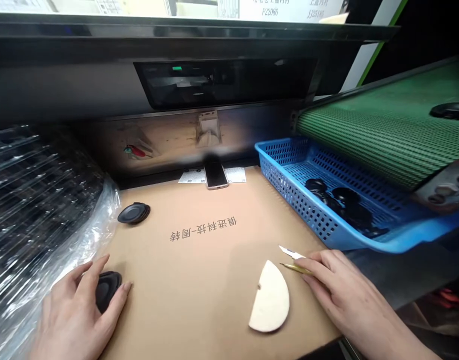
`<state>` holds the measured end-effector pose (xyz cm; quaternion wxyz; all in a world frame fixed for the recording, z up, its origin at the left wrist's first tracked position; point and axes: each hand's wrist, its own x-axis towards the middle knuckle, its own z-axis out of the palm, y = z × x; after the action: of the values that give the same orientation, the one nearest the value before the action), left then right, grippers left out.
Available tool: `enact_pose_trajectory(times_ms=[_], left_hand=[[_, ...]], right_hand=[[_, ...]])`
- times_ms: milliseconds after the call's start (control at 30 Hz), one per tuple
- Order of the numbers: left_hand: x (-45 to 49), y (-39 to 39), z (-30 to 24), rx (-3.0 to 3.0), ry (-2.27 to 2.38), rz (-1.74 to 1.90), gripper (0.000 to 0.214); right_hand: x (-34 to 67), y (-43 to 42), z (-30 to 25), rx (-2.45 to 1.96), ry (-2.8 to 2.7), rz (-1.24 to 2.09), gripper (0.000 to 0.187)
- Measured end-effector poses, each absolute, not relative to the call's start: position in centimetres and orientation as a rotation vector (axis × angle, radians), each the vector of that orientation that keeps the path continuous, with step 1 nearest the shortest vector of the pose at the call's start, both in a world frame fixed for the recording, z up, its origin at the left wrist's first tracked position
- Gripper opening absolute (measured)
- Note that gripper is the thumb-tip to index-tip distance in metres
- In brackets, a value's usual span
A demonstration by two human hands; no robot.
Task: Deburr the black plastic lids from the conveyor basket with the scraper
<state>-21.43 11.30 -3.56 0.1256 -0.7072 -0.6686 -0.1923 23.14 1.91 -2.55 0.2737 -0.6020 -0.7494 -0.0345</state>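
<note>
My left hand point(77, 305) is at the lower left, thumb and fingers spread around a black round part point(107, 289) on the cardboard; whether it touches the part is unclear. Between the thumb and fingers of my right hand point(336, 285) are a craft knife point(289, 252) with a bare pointed blade and a thin gold-coloured pointed tool point(295, 268), which looks like tweezers. Both tips point left. Just left of these tips lies a cream half-round pad point(272, 300) with a small notch in its straight edge. Farther back sits a small stack of black round parts point(133, 213).
A cardboard sheet point(199, 280) covers the worktop. At the right stand a blue basket point(297, 200) with black parts inside and a green conveyor belt point(383, 120). A phone point(215, 173) lies at the back. Plastic-wrapped black trays point(37, 215) line the left side. Overhead runs a shelf point(199, 29).
</note>
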Motion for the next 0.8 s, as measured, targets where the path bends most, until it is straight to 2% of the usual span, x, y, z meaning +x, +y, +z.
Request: enact_pose_trajectory(times_ms=[100, 300, 467, 567, 667, 800], left_hand=[[-19.5, 11.1, -2.0, -2.047, -1.821, -0.631, 0.063], [-11.8, 14.8, 1.4, -2.510, -1.350, -0.683, 0.058], [-3.6, 24.4, 2.3, -2.711, -1.548, -0.522, 0.064], [0.6, 30.7, 1.9, -2.629, -1.706, -0.562, 0.063], [3.2, 35.2, 1.1, -2.512, -1.922, -0.593, 0.054], [4.6, 38.5, 0.2, -2.447, -2.096, -0.658, 0.044]], right_hand=[[23.3, 3.3, -3.4, -1.648, -2.003, -0.128, 0.021], [21.6, 5.5, -2.1, -1.611, -2.014, -0.164, 0.022], [22.7, 3.0, 3.9, -1.396, -2.088, -0.161, 0.022], [25.0, 0.9, 8.0, -1.298, -2.108, -0.321, 0.025], [28.2, -0.1, 11.3, -1.394, -2.108, -0.540, 0.031], [33.5, 1.8, 14.6, -1.640, -2.025, -0.645, 0.018]])
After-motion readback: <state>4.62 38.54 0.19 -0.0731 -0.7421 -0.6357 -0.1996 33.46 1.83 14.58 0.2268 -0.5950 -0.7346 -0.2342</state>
